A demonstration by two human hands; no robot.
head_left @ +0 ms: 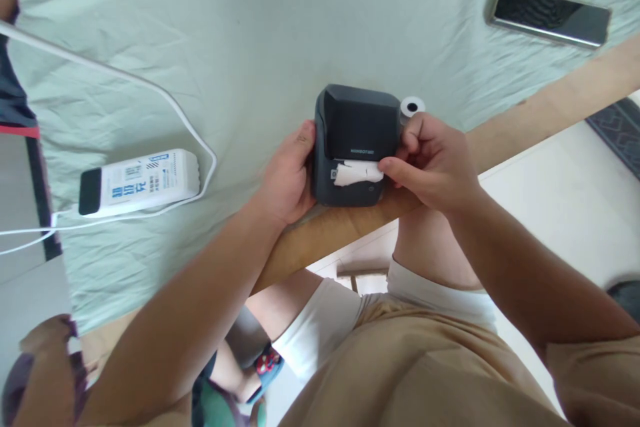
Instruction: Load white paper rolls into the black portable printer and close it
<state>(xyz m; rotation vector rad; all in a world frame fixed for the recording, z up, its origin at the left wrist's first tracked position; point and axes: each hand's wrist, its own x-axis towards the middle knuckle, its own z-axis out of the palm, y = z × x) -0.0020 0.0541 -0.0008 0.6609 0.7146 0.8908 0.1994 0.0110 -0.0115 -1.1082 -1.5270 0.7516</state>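
Observation:
A dark grey label printer (pixel 363 123) lies at the near edge of the cloth-covered table. My left hand (pixel 290 173) grips its left side, thumb along the edge, the other fingers partly hidden. A crumpled white paper strip (pixel 356 173) sticks out across the printer's front slot. The curled fingers of my right hand (pixel 433 160) are at the printer's right side, with the thumb tip pressed at the strip's right end. Just beyond those fingers stands a small white roll (pixel 413 107) with a dark core, touching or very close to the printer.
A white power bank or charger (pixel 140 183) with blue print lies at the left, a white cable (pixel 170 99) looping around it. A black phone (pixel 551 17) rests at the far right. The wooden table edge (pixel 540 103) runs diagonally beneath my forearms. Parts of other people show at the left.

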